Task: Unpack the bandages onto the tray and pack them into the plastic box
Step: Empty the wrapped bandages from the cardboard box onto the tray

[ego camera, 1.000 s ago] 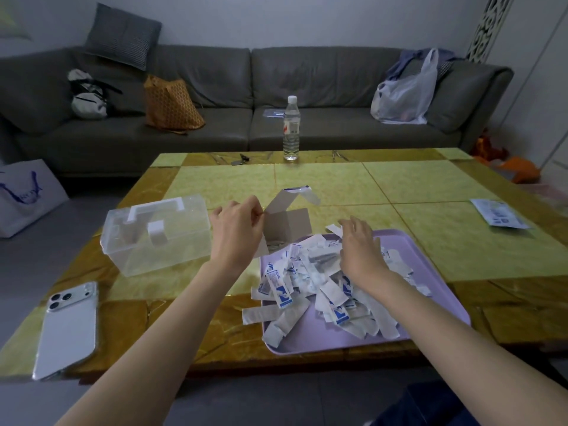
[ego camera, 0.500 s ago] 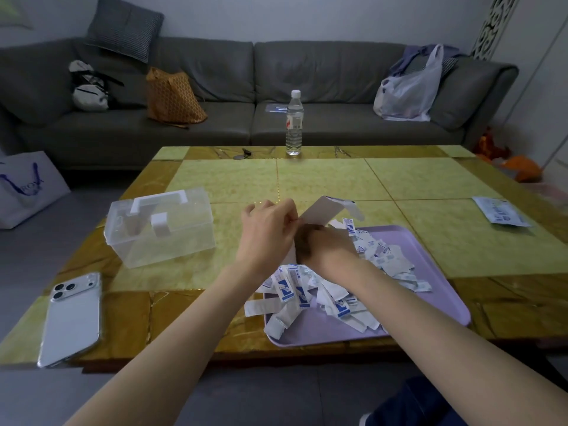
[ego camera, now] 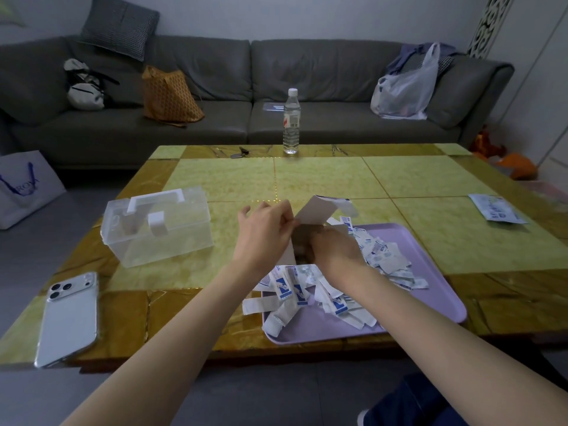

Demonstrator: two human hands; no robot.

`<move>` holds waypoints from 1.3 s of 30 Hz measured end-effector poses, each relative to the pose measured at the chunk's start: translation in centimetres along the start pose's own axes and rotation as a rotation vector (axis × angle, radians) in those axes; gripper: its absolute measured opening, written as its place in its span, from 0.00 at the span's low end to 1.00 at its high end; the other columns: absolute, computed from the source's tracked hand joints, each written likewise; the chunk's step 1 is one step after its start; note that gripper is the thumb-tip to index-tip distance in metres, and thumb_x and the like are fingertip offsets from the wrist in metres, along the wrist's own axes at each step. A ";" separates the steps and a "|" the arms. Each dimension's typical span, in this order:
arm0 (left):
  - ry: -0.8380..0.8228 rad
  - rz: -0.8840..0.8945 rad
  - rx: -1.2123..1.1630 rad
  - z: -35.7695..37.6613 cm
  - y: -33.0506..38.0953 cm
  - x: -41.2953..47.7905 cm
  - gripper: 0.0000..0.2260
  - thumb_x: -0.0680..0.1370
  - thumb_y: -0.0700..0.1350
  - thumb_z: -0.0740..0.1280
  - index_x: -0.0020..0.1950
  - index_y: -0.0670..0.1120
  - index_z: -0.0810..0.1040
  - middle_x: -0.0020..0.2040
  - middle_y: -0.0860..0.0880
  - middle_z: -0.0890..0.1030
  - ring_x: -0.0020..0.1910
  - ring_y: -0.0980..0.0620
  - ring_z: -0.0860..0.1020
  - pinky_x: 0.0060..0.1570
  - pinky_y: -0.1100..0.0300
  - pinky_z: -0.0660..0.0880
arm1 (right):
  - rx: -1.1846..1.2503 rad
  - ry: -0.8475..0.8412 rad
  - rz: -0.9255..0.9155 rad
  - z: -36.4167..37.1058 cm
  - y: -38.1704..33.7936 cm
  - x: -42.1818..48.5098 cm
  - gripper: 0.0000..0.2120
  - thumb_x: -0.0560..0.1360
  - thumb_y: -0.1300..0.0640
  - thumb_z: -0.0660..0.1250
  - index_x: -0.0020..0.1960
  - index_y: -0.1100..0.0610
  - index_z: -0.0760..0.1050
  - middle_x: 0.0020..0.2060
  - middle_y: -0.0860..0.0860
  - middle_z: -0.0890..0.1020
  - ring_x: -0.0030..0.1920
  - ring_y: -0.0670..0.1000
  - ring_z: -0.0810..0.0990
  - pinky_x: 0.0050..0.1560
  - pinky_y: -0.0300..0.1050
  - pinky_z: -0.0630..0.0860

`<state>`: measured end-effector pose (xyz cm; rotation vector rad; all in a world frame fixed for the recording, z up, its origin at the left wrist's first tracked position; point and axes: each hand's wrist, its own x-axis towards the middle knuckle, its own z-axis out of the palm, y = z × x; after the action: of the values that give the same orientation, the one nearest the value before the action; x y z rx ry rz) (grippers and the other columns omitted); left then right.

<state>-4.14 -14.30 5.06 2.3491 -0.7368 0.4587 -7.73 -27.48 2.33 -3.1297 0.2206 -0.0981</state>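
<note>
A lilac tray (ego camera: 430, 305) lies on the table's near edge, heaped with several white-and-blue wrapped bandages (ego camera: 310, 290). Over its far left corner I hold a small white cardboard bandage box (ego camera: 316, 210) with its flap up. My left hand (ego camera: 264, 232) pinches the box's side near the flap. The fingers of my right hand (ego camera: 332, 247) reach into the box's opening; they are hidden inside. A clear plastic box (ego camera: 159, 226) with a white handle and latch stands closed, to the left of my hands.
A phone (ego camera: 69, 318) lies face down at the table's near left corner. A water bottle (ego camera: 291, 121) stands at the far edge, a small leaflet (ego camera: 495, 209) at the right. A grey sofa with bags is behind.
My right hand left the bandage pile and went into the cardboard box. My left hand moved right with the box, over the tray's corner.
</note>
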 end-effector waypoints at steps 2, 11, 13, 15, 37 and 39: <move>0.003 -0.010 0.023 -0.3 -0.3 0.2 0.06 0.77 0.46 0.65 0.42 0.45 0.74 0.37 0.50 0.79 0.44 0.48 0.72 0.61 0.46 0.62 | 0.072 0.059 -0.011 0.1 0.4 -0.4 0.16 0.74 0.66 0.60 0.60 0.55 0.71 0.48 0.54 0.80 0.47 0.58 0.79 0.38 0.44 0.70; 0.085 -0.120 0.049 -1.5 -2.9 1.0 0.05 0.77 0.43 0.65 0.42 0.44 0.74 0.36 0.49 0.77 0.42 0.45 0.73 0.57 0.48 0.65 | 0.297 0.090 0.073 -0.7 4.0 -1.8 0.06 0.80 0.59 0.58 0.55 0.59 0.68 0.44 0.56 0.80 0.41 0.58 0.78 0.35 0.47 0.68; 0.097 -0.124 0.050 -1.7 -3.1 1.0 0.05 0.77 0.43 0.65 0.42 0.44 0.74 0.36 0.50 0.76 0.42 0.45 0.73 0.56 0.48 0.65 | 0.302 0.094 0.129 -0.5 4.9 -1.7 0.08 0.79 0.58 0.61 0.56 0.60 0.68 0.47 0.56 0.80 0.43 0.57 0.77 0.35 0.46 0.67; 0.098 -0.117 0.048 -1.7 -3.1 1.0 0.05 0.77 0.43 0.65 0.42 0.44 0.74 0.36 0.51 0.75 0.42 0.46 0.73 0.56 0.48 0.65 | 0.299 0.117 0.166 -0.2 5.4 -1.5 0.09 0.78 0.56 0.62 0.55 0.60 0.68 0.48 0.56 0.79 0.44 0.57 0.77 0.36 0.46 0.67; 0.095 0.005 -0.076 -1.4 -1.0 0.5 0.04 0.75 0.39 0.67 0.41 0.44 0.74 0.34 0.53 0.74 0.39 0.49 0.70 0.53 0.46 0.68 | 0.170 0.112 -0.202 -0.8 0.9 -1.2 0.11 0.78 0.50 0.62 0.55 0.52 0.78 0.49 0.52 0.82 0.51 0.55 0.78 0.45 0.46 0.73; 0.099 -0.010 -0.079 -1.6 -1.4 0.5 0.05 0.75 0.40 0.68 0.40 0.44 0.74 0.33 0.54 0.73 0.38 0.49 0.70 0.51 0.48 0.67 | 0.271 0.125 -0.223 -1.3 1.1 -1.8 0.10 0.77 0.52 0.63 0.53 0.53 0.80 0.48 0.51 0.83 0.50 0.54 0.79 0.46 0.47 0.75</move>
<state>-3.17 -12.57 5.80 2.2385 -0.6840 0.5277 -9.79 -28.31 3.48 -2.8671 -0.1327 -0.2971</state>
